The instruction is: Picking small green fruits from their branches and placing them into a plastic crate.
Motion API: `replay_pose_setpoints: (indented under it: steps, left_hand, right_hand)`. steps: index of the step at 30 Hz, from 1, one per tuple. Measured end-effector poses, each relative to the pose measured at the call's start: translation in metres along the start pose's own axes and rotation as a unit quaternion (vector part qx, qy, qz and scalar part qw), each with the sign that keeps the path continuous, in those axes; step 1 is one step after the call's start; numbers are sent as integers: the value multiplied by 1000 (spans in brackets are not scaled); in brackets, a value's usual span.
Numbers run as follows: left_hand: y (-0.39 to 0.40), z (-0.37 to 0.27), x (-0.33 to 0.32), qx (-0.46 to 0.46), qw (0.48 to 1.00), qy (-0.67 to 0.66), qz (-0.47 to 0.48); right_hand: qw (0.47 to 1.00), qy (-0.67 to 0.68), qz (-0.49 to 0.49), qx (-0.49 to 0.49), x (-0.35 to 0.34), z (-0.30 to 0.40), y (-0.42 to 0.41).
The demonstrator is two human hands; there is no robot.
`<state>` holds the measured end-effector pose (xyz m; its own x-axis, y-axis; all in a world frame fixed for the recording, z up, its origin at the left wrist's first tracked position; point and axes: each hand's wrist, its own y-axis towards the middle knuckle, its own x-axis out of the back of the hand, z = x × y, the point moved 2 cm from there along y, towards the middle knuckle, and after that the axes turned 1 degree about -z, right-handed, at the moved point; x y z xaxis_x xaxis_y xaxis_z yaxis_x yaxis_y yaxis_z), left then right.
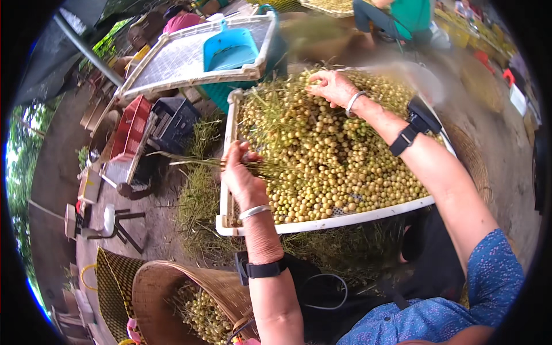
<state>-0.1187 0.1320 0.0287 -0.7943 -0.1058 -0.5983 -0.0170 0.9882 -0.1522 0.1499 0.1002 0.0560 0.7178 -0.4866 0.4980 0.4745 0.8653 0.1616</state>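
Observation:
A shallow white plastic tray (332, 223) lies before me, heaped with small round yellow-green fruits (340, 172), many loose and some on stems. My left hand (243, 177) is closed around a bunch of thin stems (196, 160) at the tray's left side. The stem ends stick out to the left, and twigs reach over the fruits on the right. My right hand (332, 88) is at the far side of the heap, with its fingers bent over the fruits and twigs. Whether it grips any of them is hard to see.
At lower left, a woven bamboo basket (151, 280) holds fruits on stems, next to a patterned woven bag (112, 284). Stripped twigs (196, 207) litter the ground. Beyond are a blue dustpan (230, 49) on another tray, red (131, 127) and dark crates (174, 120), and a seated person (409, 21).

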Motion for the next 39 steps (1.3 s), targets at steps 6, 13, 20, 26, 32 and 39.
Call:
replay_pose_setpoints:
  steps: [6, 13, 20, 26, 32, 39]
  left_hand:
    - [11, 22, 5, 7, 998, 69, 2]
    - [53, 66, 30, 124, 990, 66, -11]
    - [53, 106, 12, 214, 975, 39, 54]
    - [32, 67, 4, 137, 984, 79, 82]
    - [17, 34, 9, 61, 972, 178, 141]
    - [19, 23, 16, 28, 974, 118, 192]
  right_hand:
    - [982, -56, -142, 114, -44, -16, 39]
    - [987, -40, -73, 140, -40, 23, -16]
    - [935, -120, -88, 321, -38, 42, -83]
    - [992, 122, -13, -31, -17, 15, -122]
    - [911, 295, -111, -265, 21, -76, -137]
    - [987, -117, 103, 24, 5, -74, -144]
